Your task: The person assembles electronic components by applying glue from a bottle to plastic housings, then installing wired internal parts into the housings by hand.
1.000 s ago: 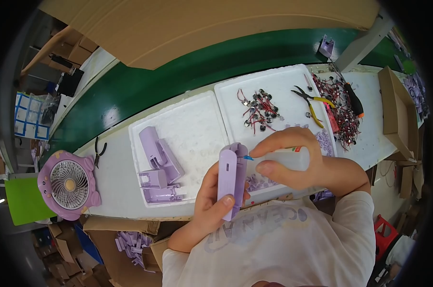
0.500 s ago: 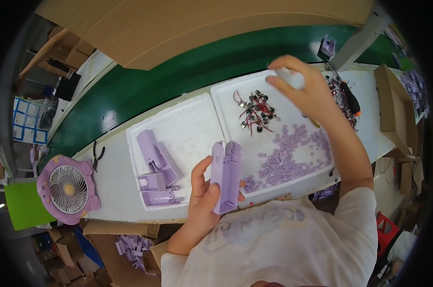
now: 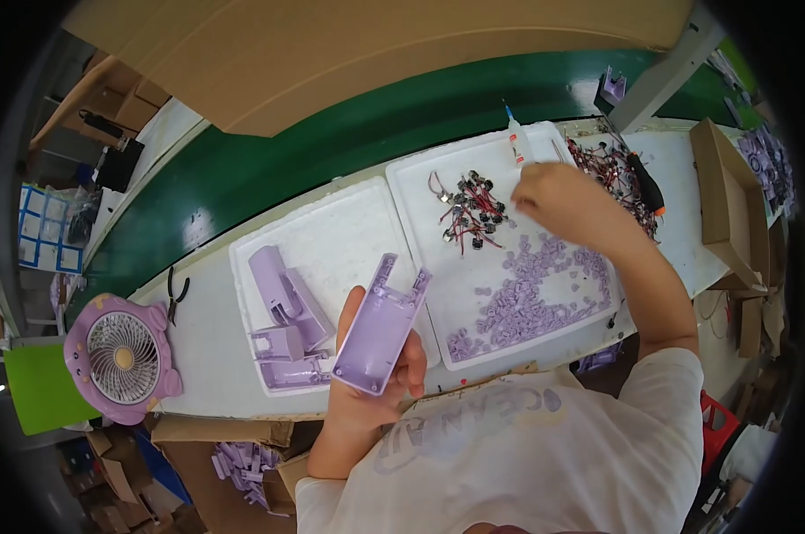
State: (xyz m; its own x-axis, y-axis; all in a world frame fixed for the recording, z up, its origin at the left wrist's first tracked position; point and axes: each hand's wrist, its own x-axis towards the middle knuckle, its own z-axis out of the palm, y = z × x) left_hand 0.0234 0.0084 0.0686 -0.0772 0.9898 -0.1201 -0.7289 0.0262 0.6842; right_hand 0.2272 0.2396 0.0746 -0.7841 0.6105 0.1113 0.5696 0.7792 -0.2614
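My left hand (image 3: 367, 392) is wrapped round a pale purple plastic housing shell (image 3: 383, 329), its hollow inside facing up and its notched end pointing away from me. My right hand (image 3: 563, 203) is over the right tray with its fingers curled in; its fingertips are partly hidden, so I cannot make out whether they hold anything. Just beyond that hand stands a white dropper bottle (image 3: 519, 142) with a blue tip. A pile of small black-and-silver parts with red and black wires (image 3: 474, 209) lies left of the right hand. Many tiny purple pieces (image 3: 531, 294) are scattered nearer to me.
More purple shells (image 3: 282, 285) lie in the left white tray (image 3: 349, 222). Pliers (image 3: 178, 295) and a purple fan (image 3: 122, 356) are farther left. Wired parts (image 3: 603, 173), a black-and-orange tool (image 3: 647, 187) and a cardboard box (image 3: 732, 196) sit right. A post (image 3: 669, 80) rises behind.
My right hand has let go of the white bottle and come nearer to the wired parts. My left hand has turned the shell, so its open inside now faces up, and moved it slightly left.
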